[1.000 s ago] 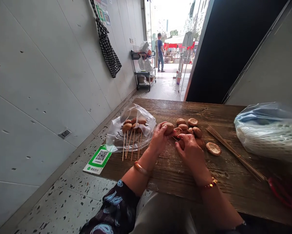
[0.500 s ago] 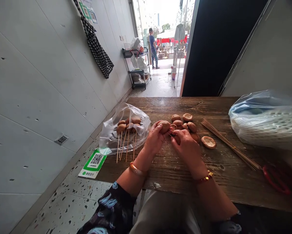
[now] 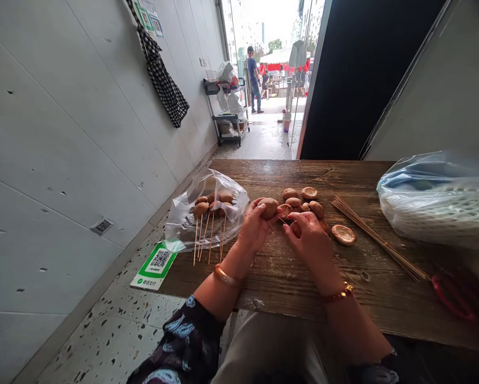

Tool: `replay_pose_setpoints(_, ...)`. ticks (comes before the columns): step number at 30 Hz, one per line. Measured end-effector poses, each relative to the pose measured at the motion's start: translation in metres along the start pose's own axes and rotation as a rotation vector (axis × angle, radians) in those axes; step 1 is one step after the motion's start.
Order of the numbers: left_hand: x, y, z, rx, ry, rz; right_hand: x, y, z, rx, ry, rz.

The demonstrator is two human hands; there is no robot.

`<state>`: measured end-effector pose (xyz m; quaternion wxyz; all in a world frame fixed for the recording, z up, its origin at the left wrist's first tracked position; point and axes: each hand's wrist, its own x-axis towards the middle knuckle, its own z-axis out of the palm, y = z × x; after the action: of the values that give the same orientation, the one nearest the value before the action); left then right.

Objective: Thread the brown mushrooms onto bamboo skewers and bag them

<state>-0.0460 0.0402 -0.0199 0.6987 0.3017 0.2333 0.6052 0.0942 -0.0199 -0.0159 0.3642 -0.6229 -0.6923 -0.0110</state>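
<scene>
My left hand (image 3: 255, 224) is closed round a brown mushroom cap (image 3: 268, 208), held up over the table. The fingers of my right hand (image 3: 309, 234) pinch a thin skewer (image 3: 282, 219) whose visible end points at the mushroom. Whether its tip is inside the cap I cannot tell. Loose mushrooms (image 3: 293, 202) lie just beyond my right hand, partly hidden by it. One upturned cap (image 3: 343, 234) sits to its right. Left of my hands, mushrooms on skewers (image 3: 201, 209) rest on a clear plastic bag (image 3: 183, 226).
A bundle of skewers (image 3: 379, 237) lies on the wooden table (image 3: 287, 290), near red-handled scissors (image 3: 451, 298). At right stands a big plastic bag (image 3: 431, 202) with white netting. A QR-code card (image 3: 153, 266) is at the left edge. Beyond are a cart (image 3: 227, 114) and a person (image 3: 253, 80).
My right hand has drawn slightly away from my left, and more of the skewer shows between them. The left hand keeps its hold on the mushroom. The whole view has shifted a little.
</scene>
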Motion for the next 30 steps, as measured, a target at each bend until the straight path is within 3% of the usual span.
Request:
replay_pose_setpoints(6, 0.000, 0.000, -0.001, 0.067, 0.046, -0.067, 0.001, 0.001, -0.002, 0.062, 0.037, 0.029)
replay_pose_setpoints(15, -0.006, -0.002, 0.003, 0.287, -0.109, -0.100, 0.002, 0.005, -0.002, 0.063, 0.027, 0.031)
replay_pose_setpoints(21, -0.002, -0.001, 0.000, 0.136, -0.102, -0.134, 0.001, 0.003, -0.002, 0.074, 0.009, 0.019)
replay_pose_setpoints(30, 0.004, 0.000, -0.001, -0.133, 0.013, -0.122, -0.001, 0.001, -0.001, 0.140, -0.082, 0.008)
